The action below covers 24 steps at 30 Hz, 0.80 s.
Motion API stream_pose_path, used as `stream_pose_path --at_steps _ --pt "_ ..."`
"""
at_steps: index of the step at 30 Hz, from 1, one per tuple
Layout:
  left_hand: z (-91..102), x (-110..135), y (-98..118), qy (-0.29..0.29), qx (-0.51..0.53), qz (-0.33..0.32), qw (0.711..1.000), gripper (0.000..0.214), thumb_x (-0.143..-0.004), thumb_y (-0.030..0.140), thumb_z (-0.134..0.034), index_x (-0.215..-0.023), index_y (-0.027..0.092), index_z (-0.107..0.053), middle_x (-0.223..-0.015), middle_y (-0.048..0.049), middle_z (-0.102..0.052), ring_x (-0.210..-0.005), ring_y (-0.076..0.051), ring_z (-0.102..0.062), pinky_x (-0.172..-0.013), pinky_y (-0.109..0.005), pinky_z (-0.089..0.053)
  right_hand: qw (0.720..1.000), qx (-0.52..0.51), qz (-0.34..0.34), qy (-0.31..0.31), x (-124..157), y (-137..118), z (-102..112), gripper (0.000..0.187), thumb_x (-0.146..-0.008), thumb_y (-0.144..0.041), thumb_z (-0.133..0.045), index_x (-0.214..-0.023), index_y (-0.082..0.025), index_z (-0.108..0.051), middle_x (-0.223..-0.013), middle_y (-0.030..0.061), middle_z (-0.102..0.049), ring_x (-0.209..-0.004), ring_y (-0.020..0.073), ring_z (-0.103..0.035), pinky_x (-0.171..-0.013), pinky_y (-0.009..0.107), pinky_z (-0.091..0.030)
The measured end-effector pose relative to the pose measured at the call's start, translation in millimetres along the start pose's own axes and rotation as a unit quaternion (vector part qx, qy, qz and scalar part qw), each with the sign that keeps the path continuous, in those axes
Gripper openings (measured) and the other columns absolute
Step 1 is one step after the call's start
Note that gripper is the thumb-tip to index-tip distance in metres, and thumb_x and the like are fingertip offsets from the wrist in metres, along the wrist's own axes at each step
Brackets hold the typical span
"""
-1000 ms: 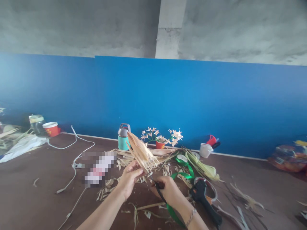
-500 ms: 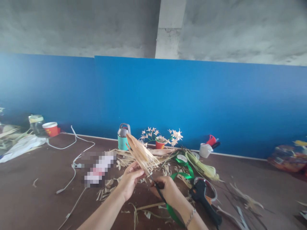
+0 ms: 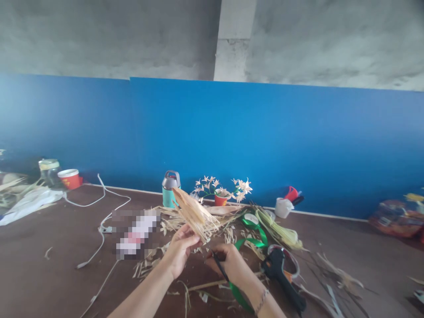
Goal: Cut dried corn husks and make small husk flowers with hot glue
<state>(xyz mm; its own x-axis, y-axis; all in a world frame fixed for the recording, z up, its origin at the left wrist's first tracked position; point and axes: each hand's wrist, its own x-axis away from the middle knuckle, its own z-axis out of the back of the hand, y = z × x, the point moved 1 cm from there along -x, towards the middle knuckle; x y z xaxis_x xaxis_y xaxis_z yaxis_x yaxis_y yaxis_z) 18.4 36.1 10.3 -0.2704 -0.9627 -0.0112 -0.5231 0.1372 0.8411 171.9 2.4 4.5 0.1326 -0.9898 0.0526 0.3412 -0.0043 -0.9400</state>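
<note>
My left hand (image 3: 180,252) pinches a dried, pale corn husk (image 3: 194,214) by its lower end and holds it up, tilted toward the left, over the brown table (image 3: 49,282). Just to its right, my right hand (image 3: 232,265) is closed on black-handled scissors (image 3: 218,266), whose blades point up toward the bottom of the husk. A thin bracelet shows on my right wrist. Husk scraps (image 3: 149,260) lie beneath both hands.
A black glue gun (image 3: 281,276) lies right of my right hand, with green ribbon (image 3: 253,234) and a yellow-green husk bundle (image 3: 278,229) behind. A teal flask (image 3: 170,189), husk flowers in a red pot (image 3: 221,190), cups (image 3: 286,204) and white cables (image 3: 102,221) stand by the blue wall.
The husk has tipped lower and further left in my left hand. The scissors have drawn back a little from its base.
</note>
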Motion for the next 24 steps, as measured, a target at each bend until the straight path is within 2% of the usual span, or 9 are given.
stream_pose_path --at_steps 5,11,16,24 --pt "-0.7 0.3 -2.4 -0.015 -0.005 -0.008 1.000 0.027 -0.060 0.014 -0.071 -0.086 0.018 -0.068 -0.081 -0.0038 -0.070 -0.073 -0.017 -0.062 -0.070 -0.028 -0.046 1.000 -0.001 -0.006 0.003 1.5 -2.0 -0.4 0.011 -0.058 -0.024 -0.067 -0.060 -0.014 -0.065 -0.042 -0.0053 -0.045 -0.039 0.0061 -0.035 -0.038 0.018 -0.029" --pt "-0.2 1.0 -4.7 0.006 -0.008 -0.013 1.000 0.029 -0.058 0.014 -0.070 -0.087 0.018 -0.068 -0.082 -0.0038 -0.070 -0.077 -0.018 -0.061 -0.074 -0.030 -0.045 1.000 -0.018 -0.011 0.014 -4.3 7.8 -4.8 0.013 -0.059 -0.025 -0.068 -0.065 -0.014 -0.064 -0.043 -0.0057 -0.046 -0.037 0.0061 -0.036 -0.036 0.017 -0.029" --pt "-0.5 2.7 -5.3 0.019 -0.023 -0.017 0.999 0.025 -0.059 0.010 -0.066 -0.083 0.018 -0.067 -0.074 -0.0003 -0.068 -0.070 -0.015 -0.058 -0.066 -0.025 -0.041 0.999 -0.037 -0.002 0.011 -5.4 10.4 -8.7 0.016 -0.058 -0.025 -0.069 -0.066 -0.013 -0.063 -0.043 -0.0056 -0.046 -0.037 0.0056 -0.035 -0.036 0.017 -0.026" --pt "-1.2 1.5 -5.3 0.028 -0.010 -0.029 0.999 0.019 -0.057 0.008 -0.066 -0.073 0.017 -0.064 -0.064 0.0022 -0.064 -0.061 -0.012 -0.055 -0.061 -0.023 -0.040 0.999 -0.038 0.023 0.018 -4.0 5.3 -9.2 0.013 -0.059 -0.024 -0.065 -0.062 -0.013 -0.062 -0.043 -0.0059 -0.044 -0.041 0.0060 -0.033 -0.040 0.018 -0.025"
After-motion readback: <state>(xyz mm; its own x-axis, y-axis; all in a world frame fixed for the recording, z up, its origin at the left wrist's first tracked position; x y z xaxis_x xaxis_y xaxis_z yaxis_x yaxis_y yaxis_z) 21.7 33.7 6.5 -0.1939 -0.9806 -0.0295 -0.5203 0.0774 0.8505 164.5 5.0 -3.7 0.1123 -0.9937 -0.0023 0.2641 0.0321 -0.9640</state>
